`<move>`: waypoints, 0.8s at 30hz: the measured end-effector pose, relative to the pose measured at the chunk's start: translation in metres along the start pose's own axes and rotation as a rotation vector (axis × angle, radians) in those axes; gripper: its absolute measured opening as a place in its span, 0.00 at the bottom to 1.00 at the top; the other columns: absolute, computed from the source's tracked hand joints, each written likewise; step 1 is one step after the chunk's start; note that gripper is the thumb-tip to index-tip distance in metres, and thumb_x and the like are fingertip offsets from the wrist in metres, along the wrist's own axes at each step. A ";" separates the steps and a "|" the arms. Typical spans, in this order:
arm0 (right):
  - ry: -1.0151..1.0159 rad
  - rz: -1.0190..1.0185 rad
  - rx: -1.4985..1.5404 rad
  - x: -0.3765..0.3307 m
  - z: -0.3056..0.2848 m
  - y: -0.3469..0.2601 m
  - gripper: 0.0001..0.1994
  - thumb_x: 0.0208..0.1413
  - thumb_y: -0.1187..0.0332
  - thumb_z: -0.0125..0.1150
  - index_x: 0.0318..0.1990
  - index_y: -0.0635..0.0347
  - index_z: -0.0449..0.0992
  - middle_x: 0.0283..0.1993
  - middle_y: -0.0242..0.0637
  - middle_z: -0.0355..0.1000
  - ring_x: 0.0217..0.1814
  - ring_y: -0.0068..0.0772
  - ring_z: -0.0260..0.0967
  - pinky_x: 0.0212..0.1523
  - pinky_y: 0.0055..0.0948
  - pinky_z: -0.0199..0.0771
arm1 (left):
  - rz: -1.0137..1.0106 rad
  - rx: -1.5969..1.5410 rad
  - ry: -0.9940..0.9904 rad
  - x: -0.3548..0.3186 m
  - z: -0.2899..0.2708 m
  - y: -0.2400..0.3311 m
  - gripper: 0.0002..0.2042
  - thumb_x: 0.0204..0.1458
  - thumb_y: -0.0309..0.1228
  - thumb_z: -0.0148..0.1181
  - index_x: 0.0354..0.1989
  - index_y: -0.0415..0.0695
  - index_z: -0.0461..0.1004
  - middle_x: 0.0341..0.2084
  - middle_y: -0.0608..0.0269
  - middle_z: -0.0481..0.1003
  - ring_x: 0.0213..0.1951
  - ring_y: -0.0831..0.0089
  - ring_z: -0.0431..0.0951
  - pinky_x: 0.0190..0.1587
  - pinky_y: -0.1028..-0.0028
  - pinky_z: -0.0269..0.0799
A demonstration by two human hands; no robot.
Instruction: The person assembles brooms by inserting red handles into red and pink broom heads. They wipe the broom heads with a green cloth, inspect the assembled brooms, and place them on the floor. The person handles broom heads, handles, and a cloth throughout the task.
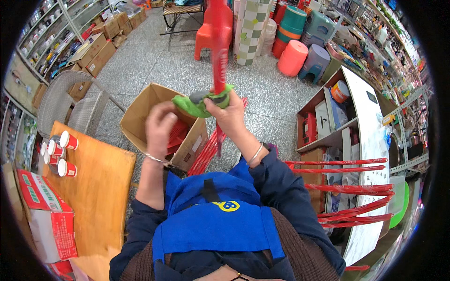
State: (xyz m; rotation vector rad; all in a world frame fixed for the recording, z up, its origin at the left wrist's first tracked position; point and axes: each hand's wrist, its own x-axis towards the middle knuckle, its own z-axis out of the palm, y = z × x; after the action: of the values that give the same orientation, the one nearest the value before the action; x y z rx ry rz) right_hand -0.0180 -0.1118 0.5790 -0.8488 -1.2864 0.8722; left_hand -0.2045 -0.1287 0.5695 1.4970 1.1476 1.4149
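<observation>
My right hand (228,116) is closed around a green cloth (190,107) with a dark grey patch. The cloth is wrapped on a long red pole (219,56) with pale print, which stands upright and runs out of the top of the view. To its left, my left hand (161,127) is smeared by motion above an open cardboard box (139,107), close to the cloth's loose end. Red pieces (177,134) lie in the box. More long red poles (205,153) lean in a bundle beside the box.
At left, a wooden table (101,187) bears red-and-white paper cups (67,168) and a red-and-white carton (42,201). Several red poles (349,189) jut across a white-topped cabinet (368,122) at right. Coral and grey stools (293,58) stand farther off, near a red chair (206,40).
</observation>
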 end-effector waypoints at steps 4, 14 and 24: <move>-0.217 -0.323 -0.275 0.007 0.022 -0.006 0.21 0.38 0.75 0.67 0.44 0.60 0.69 0.32 0.36 0.73 0.33 0.27 0.72 0.34 0.26 0.72 | 0.341 -0.370 -0.042 0.014 -0.002 0.056 0.29 0.47 0.43 0.61 0.53 0.38 0.61 0.49 0.53 0.67 0.52 0.64 0.68 0.57 0.63 0.60; -0.141 -0.721 -0.739 0.012 0.037 -0.023 0.16 0.34 0.64 0.64 0.35 0.51 0.68 0.19 0.32 0.67 0.23 0.36 0.70 0.26 0.35 0.67 | 0.268 -0.910 -0.207 0.030 0.009 0.079 0.20 0.58 0.44 0.43 0.16 0.49 0.56 0.09 0.73 0.52 0.17 0.79 0.54 0.37 0.73 0.57; -0.028 -0.830 -0.966 0.035 -0.031 -0.012 0.12 0.39 0.64 0.58 0.35 0.45 0.67 0.20 0.29 0.66 0.25 0.34 0.70 0.30 0.34 0.68 | 0.222 -1.088 -0.239 0.046 -0.040 0.122 0.18 0.57 0.35 0.47 0.14 0.49 0.55 0.08 0.71 0.52 0.15 0.78 0.53 0.32 0.74 0.54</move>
State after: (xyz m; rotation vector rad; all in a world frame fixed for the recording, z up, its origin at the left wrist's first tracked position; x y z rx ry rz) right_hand 0.0167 -0.0871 0.6020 -0.8798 -1.8919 -0.4573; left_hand -0.2327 -0.1238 0.7034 0.9395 -0.0261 1.5491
